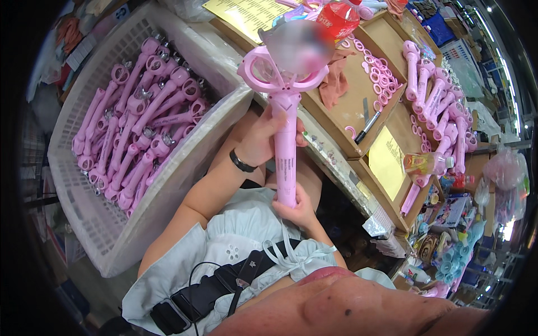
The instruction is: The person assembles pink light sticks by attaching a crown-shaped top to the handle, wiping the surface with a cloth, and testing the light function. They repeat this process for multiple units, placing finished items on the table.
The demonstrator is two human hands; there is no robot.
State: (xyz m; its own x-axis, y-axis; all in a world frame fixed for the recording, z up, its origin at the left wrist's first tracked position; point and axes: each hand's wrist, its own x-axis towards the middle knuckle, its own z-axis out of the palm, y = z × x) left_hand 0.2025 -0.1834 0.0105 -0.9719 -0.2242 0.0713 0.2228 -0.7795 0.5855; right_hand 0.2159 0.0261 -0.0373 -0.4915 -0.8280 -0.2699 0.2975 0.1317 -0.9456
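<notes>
While a white, lattice-sided plastic basket (134, 238) of piled pink wands (159, 103) stands at your left, your left hand (260, 137), a black band (242, 163) at its wrist, wraps the upper handle of a long pink plastic wand (284, 151). You have this wand roughly upright above your lap, between basket and bench (336, 168); a blur hides part of its head. Your right hand (297, 208) pinches the handle's lower end, though its fingers are partly hidden. Let the left grip carry the weight, I'd say, and use the right lightly, so the handle doesn't twist. Keep the broad head clear of the brown cardboard tray (356, 78) beyond, where small pink rings (381, 78) and a black pen (367, 127) lie loose and could be knocked about.
</notes>
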